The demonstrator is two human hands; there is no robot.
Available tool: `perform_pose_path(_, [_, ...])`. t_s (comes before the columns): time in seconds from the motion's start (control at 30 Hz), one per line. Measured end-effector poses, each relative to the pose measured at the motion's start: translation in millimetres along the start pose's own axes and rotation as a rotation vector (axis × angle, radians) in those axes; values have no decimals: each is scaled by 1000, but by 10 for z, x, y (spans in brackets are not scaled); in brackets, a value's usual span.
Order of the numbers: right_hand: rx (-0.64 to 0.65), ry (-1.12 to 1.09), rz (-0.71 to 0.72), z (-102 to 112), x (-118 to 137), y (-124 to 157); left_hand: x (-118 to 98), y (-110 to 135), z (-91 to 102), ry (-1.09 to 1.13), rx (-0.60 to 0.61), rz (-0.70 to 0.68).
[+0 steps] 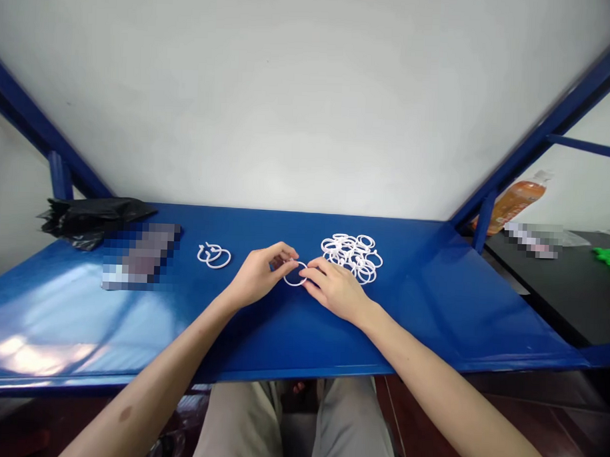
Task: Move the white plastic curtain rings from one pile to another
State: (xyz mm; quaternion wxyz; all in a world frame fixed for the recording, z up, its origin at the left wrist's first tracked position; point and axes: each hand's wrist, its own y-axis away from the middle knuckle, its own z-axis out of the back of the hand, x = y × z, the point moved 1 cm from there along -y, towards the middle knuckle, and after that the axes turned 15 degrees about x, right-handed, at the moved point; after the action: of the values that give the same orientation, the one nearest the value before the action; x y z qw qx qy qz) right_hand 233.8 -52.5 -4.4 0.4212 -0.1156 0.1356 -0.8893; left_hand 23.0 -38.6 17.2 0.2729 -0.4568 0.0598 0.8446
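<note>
A white plastic ring [295, 284] is held between my two hands, just above the blue table [281, 347]. My left hand [259, 272] pinches its left side with thumb and fingers. On the ring's right side, the fingers of my right hand [335, 287] are closed. Beyond my right hand lies a heap of white rings [351, 253], partly hidden by that hand. A few similar rings with small open ends [216, 257] lie apart, to the left of my left hand.
A black plastic bag [95, 218] lies at the table's back left, beside a blurred-out flat object [147, 253]. Blue metal struts [485, 218] rise at both sides. An orange-labelled bottle [519, 199] and something green [609, 259] are on a black surface at right.
</note>
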Motion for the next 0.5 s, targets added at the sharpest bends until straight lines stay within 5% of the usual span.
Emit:
perform_pose_path(0.2, [-99,-116,1,0,24,14,61,-29,6,355,63,104])
perform_pose_path(0.5, [-235,-409,-96,-24,-29,17,62,-71,-159,327,-3,100])
